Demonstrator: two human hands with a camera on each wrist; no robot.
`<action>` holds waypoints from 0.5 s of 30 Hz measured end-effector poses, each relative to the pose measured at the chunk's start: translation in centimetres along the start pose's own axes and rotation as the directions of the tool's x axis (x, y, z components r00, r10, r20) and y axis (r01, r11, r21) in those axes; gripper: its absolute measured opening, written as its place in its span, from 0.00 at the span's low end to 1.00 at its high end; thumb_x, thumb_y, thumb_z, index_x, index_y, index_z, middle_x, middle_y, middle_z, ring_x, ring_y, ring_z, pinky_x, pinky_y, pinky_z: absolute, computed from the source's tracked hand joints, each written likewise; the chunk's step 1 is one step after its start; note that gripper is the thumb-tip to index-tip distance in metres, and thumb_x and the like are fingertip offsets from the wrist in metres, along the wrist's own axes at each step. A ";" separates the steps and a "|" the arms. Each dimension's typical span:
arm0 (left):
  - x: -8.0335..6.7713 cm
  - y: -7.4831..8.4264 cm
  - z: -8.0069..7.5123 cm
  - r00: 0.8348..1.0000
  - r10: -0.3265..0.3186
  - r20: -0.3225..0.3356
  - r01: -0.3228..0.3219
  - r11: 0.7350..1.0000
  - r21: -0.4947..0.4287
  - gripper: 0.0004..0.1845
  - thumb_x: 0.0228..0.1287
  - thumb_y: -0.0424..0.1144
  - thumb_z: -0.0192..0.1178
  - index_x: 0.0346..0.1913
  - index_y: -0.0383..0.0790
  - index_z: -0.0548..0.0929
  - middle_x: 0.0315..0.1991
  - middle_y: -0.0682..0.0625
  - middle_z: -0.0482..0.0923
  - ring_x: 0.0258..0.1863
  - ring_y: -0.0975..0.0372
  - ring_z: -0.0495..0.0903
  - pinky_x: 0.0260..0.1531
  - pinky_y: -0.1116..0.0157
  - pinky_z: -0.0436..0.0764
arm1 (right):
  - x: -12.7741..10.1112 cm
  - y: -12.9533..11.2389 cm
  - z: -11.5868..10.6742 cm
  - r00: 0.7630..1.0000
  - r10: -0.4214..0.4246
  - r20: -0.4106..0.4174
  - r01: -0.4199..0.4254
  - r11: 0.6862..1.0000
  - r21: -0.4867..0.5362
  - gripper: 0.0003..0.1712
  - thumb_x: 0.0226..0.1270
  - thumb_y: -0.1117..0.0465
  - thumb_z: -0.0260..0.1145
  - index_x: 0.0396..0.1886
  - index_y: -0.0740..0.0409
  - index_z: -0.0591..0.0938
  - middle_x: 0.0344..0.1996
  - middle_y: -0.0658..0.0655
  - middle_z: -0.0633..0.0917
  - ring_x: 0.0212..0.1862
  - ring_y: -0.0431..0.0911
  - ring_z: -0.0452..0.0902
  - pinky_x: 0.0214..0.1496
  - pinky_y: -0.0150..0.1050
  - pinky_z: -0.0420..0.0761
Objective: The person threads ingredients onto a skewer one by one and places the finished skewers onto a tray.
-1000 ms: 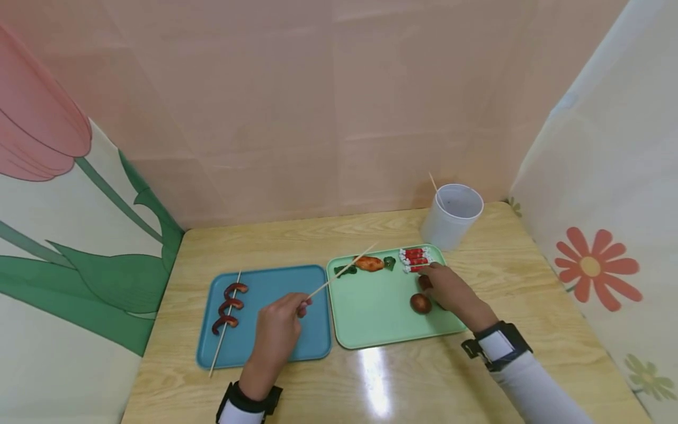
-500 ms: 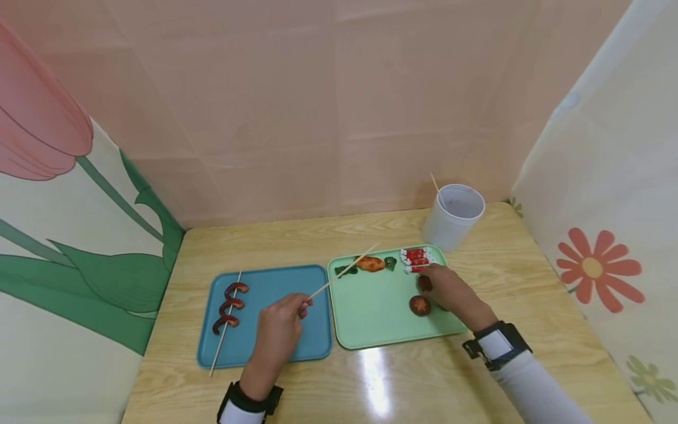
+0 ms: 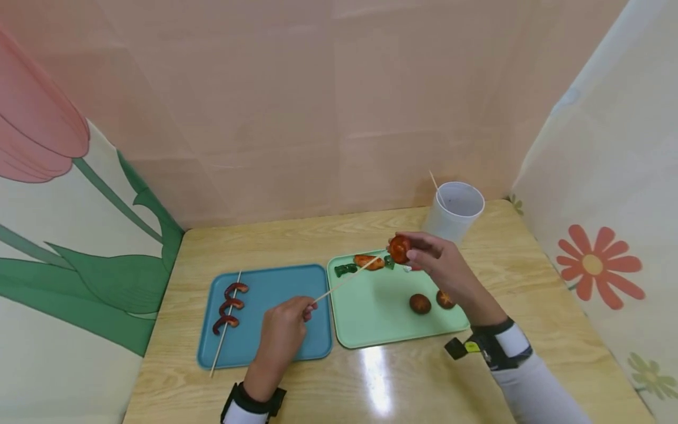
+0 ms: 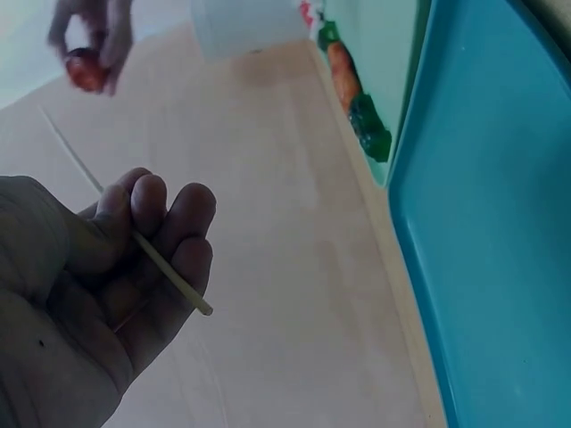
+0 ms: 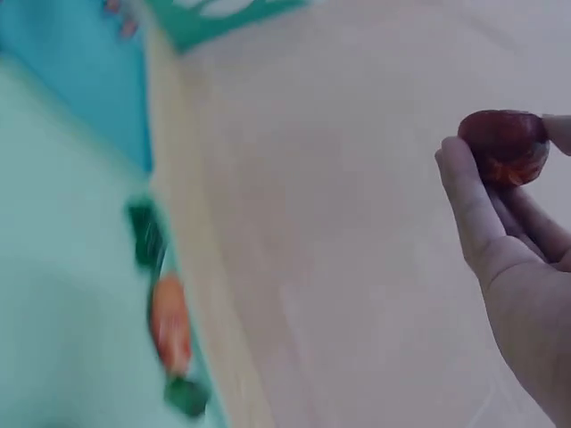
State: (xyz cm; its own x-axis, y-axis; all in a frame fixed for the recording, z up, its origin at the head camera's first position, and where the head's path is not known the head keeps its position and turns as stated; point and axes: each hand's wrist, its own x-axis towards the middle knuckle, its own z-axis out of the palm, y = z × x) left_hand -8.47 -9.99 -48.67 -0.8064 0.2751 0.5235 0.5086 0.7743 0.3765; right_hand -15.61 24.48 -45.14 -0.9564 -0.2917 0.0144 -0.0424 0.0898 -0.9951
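- We see the left hand hovering above the blue tray, its grip pinched shut on the near end of a bare wooden skewer; the left wrist view shows the stick caught between thumb and curled fingers.
- The skewer slants up and to the right, over the near-left part of the green tray, and its tip meets the mushroom.
- We find the right hand raised above the green tray, its grip closed round that reddish-brown mushroom, held at the fingertips.
- Two more mushrooms lie side by side on the green tray, below the raised hand.
- At the tray's far edge we note an orange piece with a green piece to its left.
- A finished skewer with three curled sausage pieces lies on the left part of the blue tray.
- A white cup holding one stick stands on the tabletop, beyond the green tray.
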 end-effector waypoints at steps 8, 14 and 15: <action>0.1 0.6 0.0 0.999 -0.032 0.035 0.031 0.999 0.012 0.14 0.51 0.18 0.71 0.35 0.41 0.90 0.27 0.53 0.88 0.24 0.67 0.85 0.20 0.70 0.81 | -0.2 -2.7 1.8 0.987 -0.112 0.114 0.053 0.904 0.424 0.22 0.79 0.71 0.51 0.67 0.63 0.77 0.58 0.54 0.87 0.61 0.46 0.84 0.60 0.41 0.84; 0.1 0.9 -0.3 0.998 -0.045 0.032 0.044 0.999 0.031 0.12 0.52 0.20 0.73 0.33 0.42 0.90 0.27 0.53 0.88 0.24 0.67 0.85 0.20 0.70 0.80 | -0.2 -3.1 2.4 0.987 -0.092 0.130 0.022 0.890 0.456 0.21 0.78 0.71 0.52 0.65 0.62 0.79 0.58 0.56 0.87 0.61 0.47 0.84 0.60 0.42 0.84; 0.1 0.9 -0.4 0.998 -0.045 0.031 0.044 0.999 0.032 0.13 0.52 0.20 0.73 0.33 0.42 0.90 0.27 0.53 0.88 0.24 0.67 0.85 0.20 0.70 0.80 | -0.2 -3.1 2.4 0.988 -0.089 0.128 0.021 0.891 0.453 0.21 0.78 0.71 0.52 0.65 0.62 0.79 0.58 0.56 0.87 0.61 0.47 0.84 0.60 0.42 0.84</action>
State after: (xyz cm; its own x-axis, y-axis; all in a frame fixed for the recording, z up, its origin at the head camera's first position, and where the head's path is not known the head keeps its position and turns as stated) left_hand -7.97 -9.46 -47.99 -0.8375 0.2575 0.4819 0.4627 0.8034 0.3749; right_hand -14.61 21.95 -42.31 -0.9038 -0.4183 0.0901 0.0729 -0.3581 -0.9308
